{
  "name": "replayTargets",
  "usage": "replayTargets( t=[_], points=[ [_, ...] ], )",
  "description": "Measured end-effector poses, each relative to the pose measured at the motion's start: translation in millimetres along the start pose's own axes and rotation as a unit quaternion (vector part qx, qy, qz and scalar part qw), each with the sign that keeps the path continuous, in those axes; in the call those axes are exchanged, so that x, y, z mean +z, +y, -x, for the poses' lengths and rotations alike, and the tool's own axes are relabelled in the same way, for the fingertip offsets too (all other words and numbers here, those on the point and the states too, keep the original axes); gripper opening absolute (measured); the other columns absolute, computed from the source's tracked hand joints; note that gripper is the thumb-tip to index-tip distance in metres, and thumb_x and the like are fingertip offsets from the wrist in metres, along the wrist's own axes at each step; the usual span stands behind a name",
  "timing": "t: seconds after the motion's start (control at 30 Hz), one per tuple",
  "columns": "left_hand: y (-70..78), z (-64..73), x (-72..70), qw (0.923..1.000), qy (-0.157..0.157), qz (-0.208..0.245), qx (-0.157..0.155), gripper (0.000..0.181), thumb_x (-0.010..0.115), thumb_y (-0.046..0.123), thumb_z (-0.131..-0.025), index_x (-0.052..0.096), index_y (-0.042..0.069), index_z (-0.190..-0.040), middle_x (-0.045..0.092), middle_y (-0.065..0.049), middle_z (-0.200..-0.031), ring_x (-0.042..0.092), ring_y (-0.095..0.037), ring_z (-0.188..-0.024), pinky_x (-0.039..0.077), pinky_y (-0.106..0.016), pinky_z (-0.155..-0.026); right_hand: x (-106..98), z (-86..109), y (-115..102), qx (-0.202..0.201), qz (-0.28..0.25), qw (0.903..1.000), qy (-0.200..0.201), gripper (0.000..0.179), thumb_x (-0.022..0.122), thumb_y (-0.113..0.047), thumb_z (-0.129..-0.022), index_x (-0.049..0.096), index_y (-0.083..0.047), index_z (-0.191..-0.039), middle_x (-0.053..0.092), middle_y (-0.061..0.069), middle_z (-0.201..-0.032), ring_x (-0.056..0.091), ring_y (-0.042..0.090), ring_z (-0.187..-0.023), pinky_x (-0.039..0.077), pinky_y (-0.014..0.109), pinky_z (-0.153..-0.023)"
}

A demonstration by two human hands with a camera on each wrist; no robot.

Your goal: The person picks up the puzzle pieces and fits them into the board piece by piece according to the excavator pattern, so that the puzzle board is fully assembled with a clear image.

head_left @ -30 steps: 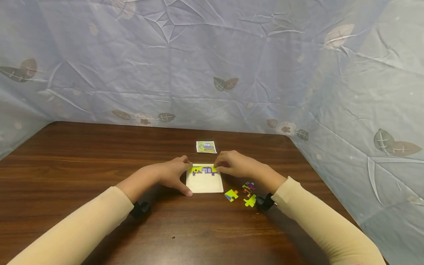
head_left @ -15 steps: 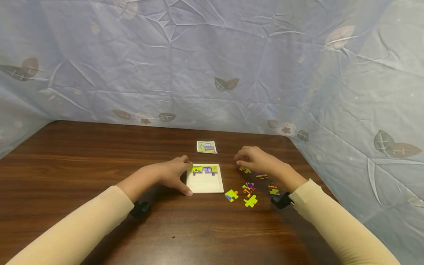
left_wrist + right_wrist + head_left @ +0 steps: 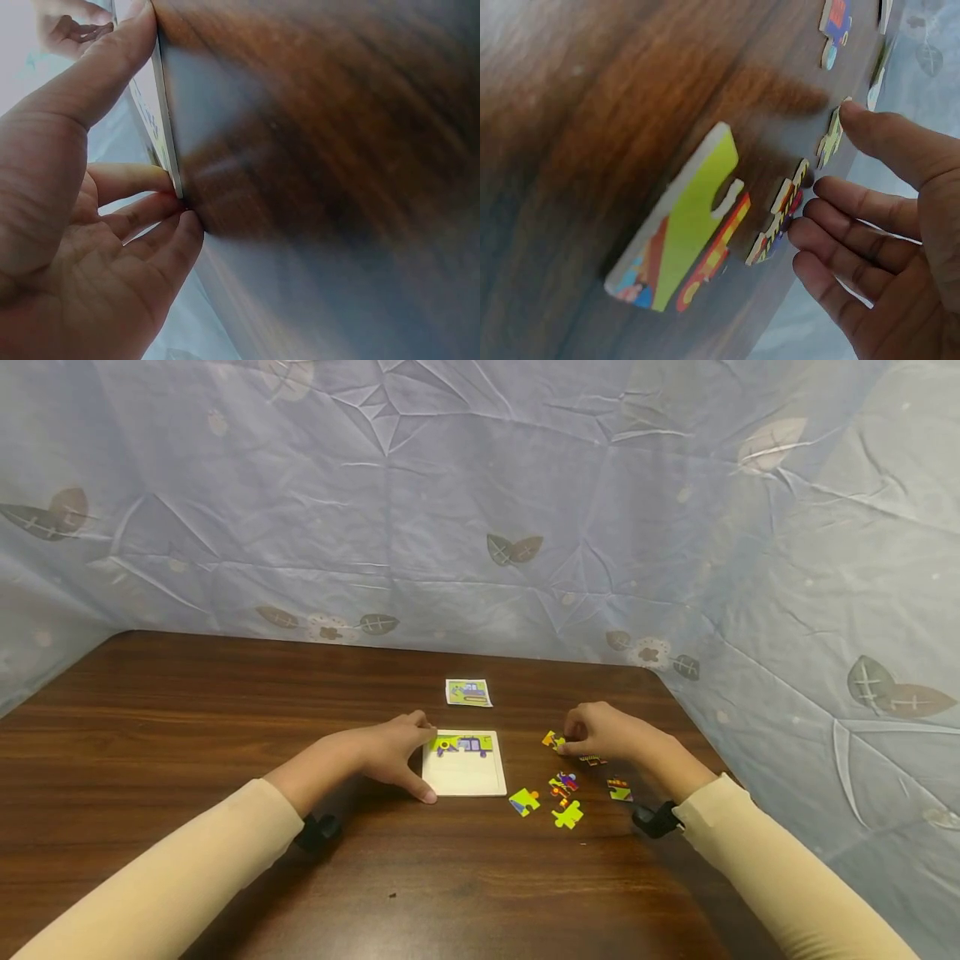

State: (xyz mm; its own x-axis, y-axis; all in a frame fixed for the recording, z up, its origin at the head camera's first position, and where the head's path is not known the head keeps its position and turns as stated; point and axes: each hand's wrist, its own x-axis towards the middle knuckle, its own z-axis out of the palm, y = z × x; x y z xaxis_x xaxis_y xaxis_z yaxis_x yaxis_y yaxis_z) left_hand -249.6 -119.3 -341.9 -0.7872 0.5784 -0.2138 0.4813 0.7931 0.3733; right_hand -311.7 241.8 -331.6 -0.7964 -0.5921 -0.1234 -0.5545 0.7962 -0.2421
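My left hand holds the left side of a pale puzzle board, thumb at the near corner and fingers at the far one. Joined pieces with a purple vehicle picture fill the board's far strip. My right hand is low over loose puzzle pieces to the right. In the right wrist view its thumb is at a yellow-green puzzle piece. The other fingers are loosely bent beside a striped puzzle piece, with nothing seen gripped. A green puzzle piece with a red part lies closer to that camera.
A small picture card lies behind the board. Several more pieces lie nearer me, including a green and blue one, a plain green one and a red-purple one. Patterned cloth surrounds the brown table.
My right hand has left the board's far right corner and moved right to the loose pieces, then lowered there. The left hand has stayed at the board.
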Motion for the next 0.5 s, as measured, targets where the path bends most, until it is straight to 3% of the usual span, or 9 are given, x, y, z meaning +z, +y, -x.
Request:
replayTargets(
  t=[0.13, 0.5],
  points=[
    [-0.7, -0.4, 0.6, 1.0, 0.001, 0.006, 0.0, 0.109, 0.086, 0.052, -0.083, 0.036, -0.009, -0.158, 0.04, -0.025, -0.155, 0.04, -0.042, -0.148, 0.039, -0.056, -0.122, 1.5, -1.7, -2.6, 0.005, 0.002, 0.9999, -0.009, 0.029, 0.075, -0.032, -0.098, 0.072, -0.004, -0.101, 0.074, 0.008, -0.097, 0.067, 0.014, -0.082, 0.059, 0.036, -0.077],
    [-1.2, -0.9, 0.7, 1.0, 0.001, 0.009, -0.002, 0.108, 0.086, 0.051, -0.083, 0.036, -0.009, -0.158, 0.04, -0.025, -0.154, 0.04, -0.042, -0.148, 0.039, -0.055, -0.122, 3.0, -5.8, -5.7, -0.002, 0.002, 0.9999, -0.016, 0.017, 0.073, -0.021, -0.098, 0.069, -0.004, -0.099, 0.073, 0.007, -0.095, 0.067, 0.012, -0.081, 0.059, 0.032, -0.075]
  ],
)
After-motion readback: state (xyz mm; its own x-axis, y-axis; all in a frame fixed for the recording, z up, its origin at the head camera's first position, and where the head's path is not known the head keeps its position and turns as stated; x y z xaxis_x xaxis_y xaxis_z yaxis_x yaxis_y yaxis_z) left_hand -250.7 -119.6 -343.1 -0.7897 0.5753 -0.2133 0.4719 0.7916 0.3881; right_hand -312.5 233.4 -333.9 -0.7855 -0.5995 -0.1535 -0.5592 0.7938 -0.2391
